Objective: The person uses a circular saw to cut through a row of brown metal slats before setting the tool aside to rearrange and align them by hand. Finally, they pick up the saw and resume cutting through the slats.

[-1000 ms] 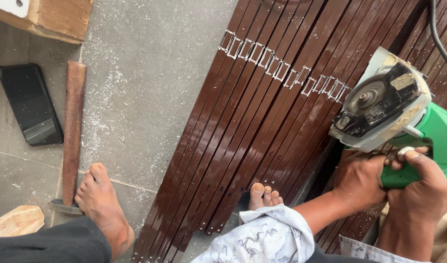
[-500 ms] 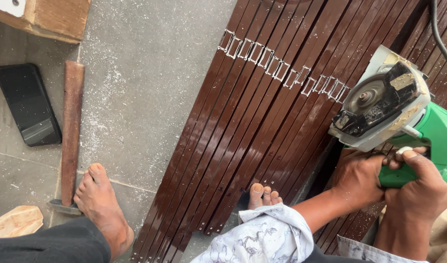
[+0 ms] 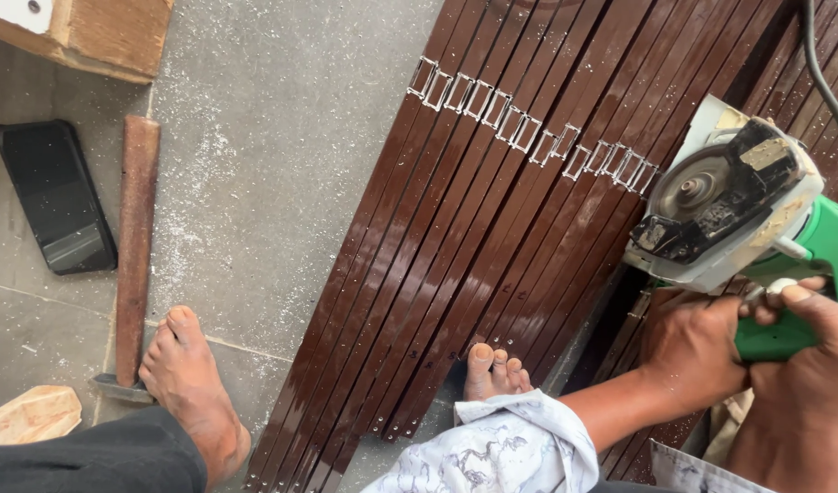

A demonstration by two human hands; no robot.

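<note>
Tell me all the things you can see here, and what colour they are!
Strips: many, glossy brown, side by side on the floor.
Metal clips: a row, silvery, across the strips.
Power cutter: one, green and grey, at right.
Cable: one, black, top right.
Hammer: one, rusty brown, at left.
Phone: one, black, beside the hammer.
Wooden box: one, tan, top left.
Feet: two, bare.
Left hand: beneath the cutter.
Right hand: on its green grip.
</note>
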